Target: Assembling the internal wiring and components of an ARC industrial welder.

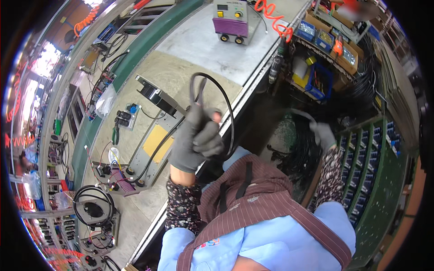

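Observation:
My left hand, in a grey glove, is closed around a black cable above the bench edge. The cable loops up over the fist and drops behind it. Below the hand, a metal chassis plate lies on the bench with a yellow sheet on it. A black cable runs along this plate to a purple-ribbed front panel with sockets and loose wires. Beside the plate's far end stands a black fan. My right hand, also gloved, reaches out low on the right near dark coiled cables; motion blurs its fingers.
A finished-looking purple and grey machine stands at the bench's far end. Coiled black cable lies at the near left. A power screwdriver hangs by the bench edge. Bins of small parts and a green rack line the right.

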Demonstrator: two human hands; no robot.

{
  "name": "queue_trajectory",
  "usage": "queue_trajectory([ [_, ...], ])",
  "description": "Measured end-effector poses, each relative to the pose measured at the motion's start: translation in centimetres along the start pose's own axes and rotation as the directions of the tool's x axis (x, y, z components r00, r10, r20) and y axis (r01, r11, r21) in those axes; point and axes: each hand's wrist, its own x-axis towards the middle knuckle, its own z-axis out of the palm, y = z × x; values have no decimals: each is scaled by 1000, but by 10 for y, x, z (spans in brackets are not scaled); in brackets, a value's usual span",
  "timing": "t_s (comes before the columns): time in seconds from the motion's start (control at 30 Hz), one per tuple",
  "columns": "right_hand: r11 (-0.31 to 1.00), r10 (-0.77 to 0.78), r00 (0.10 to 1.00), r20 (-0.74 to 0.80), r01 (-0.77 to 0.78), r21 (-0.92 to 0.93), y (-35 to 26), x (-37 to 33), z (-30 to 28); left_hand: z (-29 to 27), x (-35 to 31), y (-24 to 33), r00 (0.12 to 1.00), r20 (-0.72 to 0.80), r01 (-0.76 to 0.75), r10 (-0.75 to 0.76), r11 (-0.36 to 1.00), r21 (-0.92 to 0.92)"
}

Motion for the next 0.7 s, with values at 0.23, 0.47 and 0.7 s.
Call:
queue_trajectory([
  [0.23,267,-952,274,134,961,-72,-234,-154,140,32,19,-51,972,-208,-25,109,930,368],
  [0.47,673,-725,640,254,736,65,-203,-208,153,36,23,-54,937,-243,-23,250,739,673],
  [0.7,921,-185,791,583,346,-178,-23,-119,121,28,28,48,914,325,-133,242,937,-324],
])
